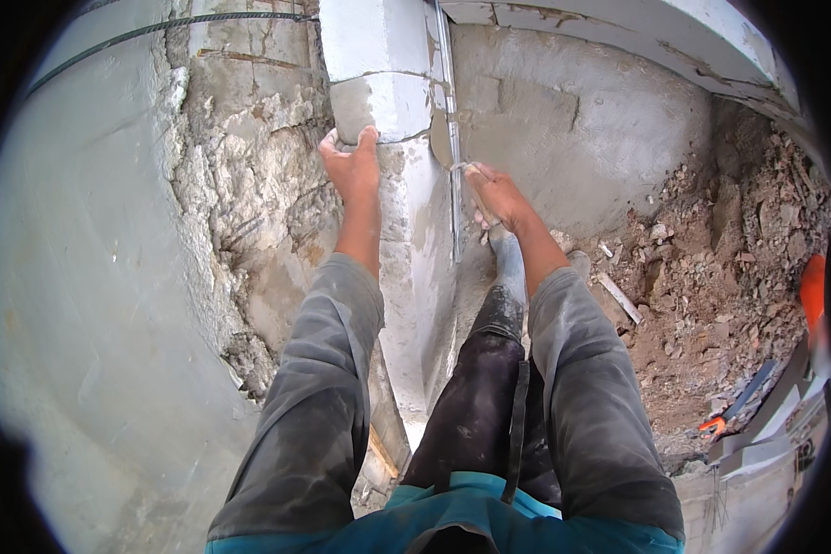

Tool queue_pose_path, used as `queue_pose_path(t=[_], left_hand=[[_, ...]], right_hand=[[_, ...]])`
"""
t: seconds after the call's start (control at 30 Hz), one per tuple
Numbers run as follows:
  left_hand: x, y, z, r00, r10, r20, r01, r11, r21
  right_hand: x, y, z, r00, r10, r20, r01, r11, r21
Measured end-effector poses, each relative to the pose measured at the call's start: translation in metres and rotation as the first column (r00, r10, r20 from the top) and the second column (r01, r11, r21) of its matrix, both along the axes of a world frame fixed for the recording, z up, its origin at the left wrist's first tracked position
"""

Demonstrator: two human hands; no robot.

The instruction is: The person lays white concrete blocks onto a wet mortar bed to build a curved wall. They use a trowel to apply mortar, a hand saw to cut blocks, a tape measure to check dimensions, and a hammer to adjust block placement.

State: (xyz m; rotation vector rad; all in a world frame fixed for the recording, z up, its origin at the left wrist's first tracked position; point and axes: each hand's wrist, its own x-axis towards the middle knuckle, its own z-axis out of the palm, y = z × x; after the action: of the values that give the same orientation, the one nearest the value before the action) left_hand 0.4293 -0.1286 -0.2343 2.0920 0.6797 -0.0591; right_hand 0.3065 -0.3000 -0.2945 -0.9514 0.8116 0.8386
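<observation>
A wall of pale blocks [402, 189] runs up the middle of the head view, partly coated in grey mortar. My left hand [353, 166] touches the left edge of a block with a damp mortar patch [353, 109]; its thumb and fingers are apart. My right hand [497, 196] is closed around the handle of a trowel. The trowel's grey blade [441, 138] lies against the right side of the wall, beside a thin metal strip [452, 125] running along that edge. My fingers cover most of the handle.
Broken rough masonry [249, 185] lies left of the wall, beside a smooth grey surface [92, 277]. Dark rebar [175, 28] crosses the top left. Rubble [702, 305] covers the ground at right, with a blue-and-orange tool [740, 399] near metal pieces [766, 434]. My boot [508, 263] stands by the wall.
</observation>
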Motion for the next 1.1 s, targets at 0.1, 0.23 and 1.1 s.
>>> queue_pose_path(t=[0.1,0.23,1.1], left_hand=[[0.003,0.004,0.005,0.994,-0.02,-0.106,0.035,0.988,0.15],[-0.001,0.017,-0.015,0.998,-0.029,-0.056,0.032,0.998,0.051],[-0.141,0.048,0.09,0.905,-0.259,-0.337,0.385,0.837,0.39]], right_hand=[[-0.039,-0.012,0.012,0.985,0.161,-0.055,-0.161,0.987,0.001],[-0.055,-0.004,0.009,0.969,-0.214,-0.126,0.23,0.964,0.133],[-0.368,-0.163,0.276,0.88,-0.475,-0.016,0.302,0.586,-0.752]])
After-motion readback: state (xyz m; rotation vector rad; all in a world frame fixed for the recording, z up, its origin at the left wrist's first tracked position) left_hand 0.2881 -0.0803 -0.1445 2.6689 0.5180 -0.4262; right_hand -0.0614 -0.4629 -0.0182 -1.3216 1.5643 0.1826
